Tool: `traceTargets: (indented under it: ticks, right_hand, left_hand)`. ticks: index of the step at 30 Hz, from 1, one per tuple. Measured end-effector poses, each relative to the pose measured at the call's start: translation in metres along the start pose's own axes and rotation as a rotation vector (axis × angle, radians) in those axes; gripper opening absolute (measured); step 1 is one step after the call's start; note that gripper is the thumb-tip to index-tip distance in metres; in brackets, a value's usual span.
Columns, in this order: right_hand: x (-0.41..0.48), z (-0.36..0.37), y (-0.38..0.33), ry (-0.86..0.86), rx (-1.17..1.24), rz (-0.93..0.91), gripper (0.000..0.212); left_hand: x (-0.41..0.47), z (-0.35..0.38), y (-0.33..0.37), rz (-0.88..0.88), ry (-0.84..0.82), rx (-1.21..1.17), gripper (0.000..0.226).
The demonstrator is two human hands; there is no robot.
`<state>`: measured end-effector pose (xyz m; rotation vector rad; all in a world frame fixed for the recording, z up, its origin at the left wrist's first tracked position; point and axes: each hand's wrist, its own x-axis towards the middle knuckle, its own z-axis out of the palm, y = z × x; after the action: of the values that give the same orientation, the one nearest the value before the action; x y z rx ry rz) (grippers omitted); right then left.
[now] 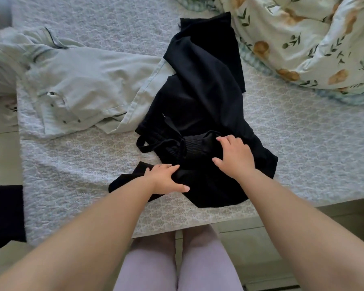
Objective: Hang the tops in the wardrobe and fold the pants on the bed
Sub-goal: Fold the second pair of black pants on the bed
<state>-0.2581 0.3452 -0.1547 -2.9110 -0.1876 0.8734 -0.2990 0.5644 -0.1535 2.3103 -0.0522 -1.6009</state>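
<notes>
Black pants [200,97] with an elastic, drawstring waistband lie crumpled on the bed [303,143], legs stretching away toward the far side. My right hand [234,155] rests flat on the waistband with fingers spread. My left hand [166,178] lies on the near black fabric, fingers extended and thumb out; I cannot tell if it pinches the cloth. A pale green pyjama top [78,80] with dark piping and buttons lies spread to the left, its hem touching the pants.
A floral duvet [303,38] is bunched at the bed's far right. A dark garment [4,213] hangs over the bed's left near edge. The bed's front edge runs just before my legs, with tiled floor below.
</notes>
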Motion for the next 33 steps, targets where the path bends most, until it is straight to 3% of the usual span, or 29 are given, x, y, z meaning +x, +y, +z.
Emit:
traceTargets:
  ticks: [2,4,8,11,14,16,18,21,25,28,31,33]
  right_hand:
    - [0.014,0.006,-0.018,-0.01,-0.031,-0.12,0.091]
    - [0.024,0.014,-0.03,-0.066,-0.086,-0.152,0.095]
    - [0.024,0.016,-0.038,-0.247,-0.305,-0.231,0.039]
    - [0.009,0.01,-0.03,-0.354,-0.228,-0.263,0.037]
    - [-0.008,0.0,-0.022,-0.379,-0.071,-0.222,0.042]
    - [-0.017,-0.008,-0.015,-0.44,0.109,-0.167,0.03]
    - [-0.025,-0.022,-0.004,-0.483,0.282,-0.114,0.026]
    - [-0.042,-0.058,0.009,-0.46,0.522,-0.053,0.04]
    - [-0.066,-0.091,0.034,-0.453,0.706,0.074,0.025]
    - [-0.086,-0.105,0.047,-0.494,0.789,0.111,0.021]
    - [-0.11,-0.122,0.05,-0.532,0.943,0.108,0.026]
    - [-0.126,-0.129,0.057,-0.544,1.029,0.124,0.033]
  left_hand:
    - [0.008,0.002,0.0,-0.003,0.039,-0.145,0.079]
    - [0.013,0.004,-0.002,-0.028,0.016,-0.198,0.072]
    - [0.014,0.006,-0.01,-0.083,-0.054,-0.258,0.072]
    - [0.012,0.005,-0.011,-0.123,-0.004,-0.258,0.073]
    - [0.006,0.004,-0.006,-0.135,0.025,-0.123,0.08]
    - [0.0,0.006,-0.001,-0.112,0.08,-0.019,0.087]
    - [-0.01,0.006,0.003,-0.091,0.194,0.067,0.088]
    - [-0.028,-0.003,0.01,-0.068,0.39,0.097,0.079]
    - [-0.048,-0.029,0.023,-0.04,0.567,0.084,0.08]
    - [-0.061,-0.048,0.038,0.099,0.583,0.255,0.089]
    - [-0.063,-0.064,0.058,0.227,0.551,0.387,0.065]
    - [-0.066,-0.07,0.075,0.282,0.547,0.291,0.037]
